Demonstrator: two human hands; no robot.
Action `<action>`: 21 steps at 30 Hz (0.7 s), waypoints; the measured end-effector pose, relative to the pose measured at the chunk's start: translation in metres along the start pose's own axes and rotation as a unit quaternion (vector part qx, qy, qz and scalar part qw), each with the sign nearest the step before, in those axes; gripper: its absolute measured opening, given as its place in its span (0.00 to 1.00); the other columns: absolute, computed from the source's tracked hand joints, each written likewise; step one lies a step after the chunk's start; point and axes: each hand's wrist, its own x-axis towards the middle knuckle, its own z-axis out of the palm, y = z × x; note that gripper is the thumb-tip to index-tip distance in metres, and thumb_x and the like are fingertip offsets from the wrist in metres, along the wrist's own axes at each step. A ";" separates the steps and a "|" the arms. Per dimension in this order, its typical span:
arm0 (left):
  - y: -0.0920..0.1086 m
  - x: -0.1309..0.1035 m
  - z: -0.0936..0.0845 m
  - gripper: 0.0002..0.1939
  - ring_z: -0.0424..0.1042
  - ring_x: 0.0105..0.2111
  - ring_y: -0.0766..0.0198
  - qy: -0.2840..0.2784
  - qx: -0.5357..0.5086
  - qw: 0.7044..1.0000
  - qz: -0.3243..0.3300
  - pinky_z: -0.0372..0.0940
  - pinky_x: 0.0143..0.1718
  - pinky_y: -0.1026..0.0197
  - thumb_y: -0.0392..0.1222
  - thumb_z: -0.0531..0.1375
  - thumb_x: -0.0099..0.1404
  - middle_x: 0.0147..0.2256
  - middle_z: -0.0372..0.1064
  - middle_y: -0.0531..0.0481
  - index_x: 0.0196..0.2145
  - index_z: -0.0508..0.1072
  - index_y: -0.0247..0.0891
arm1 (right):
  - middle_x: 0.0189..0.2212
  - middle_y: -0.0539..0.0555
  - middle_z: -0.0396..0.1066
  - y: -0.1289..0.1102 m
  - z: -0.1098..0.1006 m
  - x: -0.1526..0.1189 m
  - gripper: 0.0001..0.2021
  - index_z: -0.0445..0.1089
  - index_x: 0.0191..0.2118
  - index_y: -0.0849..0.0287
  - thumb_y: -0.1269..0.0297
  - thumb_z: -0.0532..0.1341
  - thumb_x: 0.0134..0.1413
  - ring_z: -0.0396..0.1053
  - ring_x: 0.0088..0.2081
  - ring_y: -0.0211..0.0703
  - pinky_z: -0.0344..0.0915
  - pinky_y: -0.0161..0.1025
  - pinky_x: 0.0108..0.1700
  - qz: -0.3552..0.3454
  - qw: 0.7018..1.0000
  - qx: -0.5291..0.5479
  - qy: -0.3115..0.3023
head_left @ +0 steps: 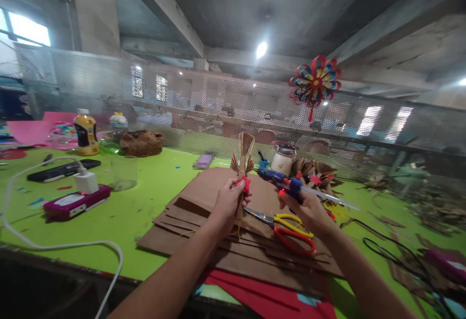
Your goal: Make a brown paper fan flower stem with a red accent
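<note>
My left hand point(233, 195) is closed round the stem of a pleated brown paper figure point(246, 146), held upright, with a red paper star point(244, 182) at my fingers. In my right hand point(304, 207) is a blue hot glue gun point(278, 179). Its nozzle points left at the figure, and a clear glue stick point(331, 197) sticks out of its back. Below both hands, scissors point(291, 229) with yellow and orange handles lie on a stack of brown paper point(204, 183).
On the green table point(145, 212), left, are a purple power strip point(78, 202) with a white plug, a phone point(61, 169), a clear cup point(124, 173) and a yellow bottle point(86, 132). Paper scraps point(429, 212) and a black cord point(386, 251) lie right. Red paper point(255, 292) lies near the front edge.
</note>
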 end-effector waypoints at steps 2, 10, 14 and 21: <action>0.000 0.002 -0.002 0.12 0.63 0.18 0.73 0.001 -0.030 1.000 -0.002 0.55 0.17 0.72 0.45 0.59 0.54 0.21 0.65 0.53 0.31 0.61 0.35 | 0.26 0.54 0.67 0.002 0.001 0.002 0.13 0.67 0.29 0.61 0.55 0.55 0.52 0.64 0.29 0.41 0.61 0.36 0.32 -0.011 1.000 -0.011 0.022; 0.003 0.005 -0.001 0.08 0.64 0.18 0.72 0.041 -0.033 0.999 0.007 0.56 0.18 0.71 0.41 0.58 0.56 0.20 0.66 0.52 0.30 0.62 0.35 | 0.34 0.56 0.65 0.053 0.011 0.019 0.15 0.67 0.41 0.60 0.62 0.60 0.45 0.63 0.37 0.45 0.61 0.41 0.41 -0.065 0.988 -0.134 0.037; 0.003 0.006 0.000 0.10 0.64 0.17 0.72 0.047 -0.014 0.998 0.025 0.55 0.17 0.71 0.43 0.59 0.54 0.20 0.65 0.53 0.30 0.62 0.35 | 0.34 0.57 0.63 0.088 0.017 0.023 0.18 0.69 0.42 0.62 0.64 0.61 0.40 0.62 0.38 0.47 0.60 0.43 0.43 0.013 0.979 -0.203 0.009; 0.002 0.004 0.000 0.13 0.64 0.18 0.72 0.017 0.003 0.999 0.039 0.56 0.18 0.70 0.46 0.59 0.53 0.21 0.65 0.54 0.33 0.63 0.36 | 0.35 0.58 0.66 0.089 0.023 0.027 0.15 0.73 0.37 0.61 0.66 0.63 0.37 0.61 0.42 0.49 0.57 0.47 0.47 0.022 0.986 -0.168 0.003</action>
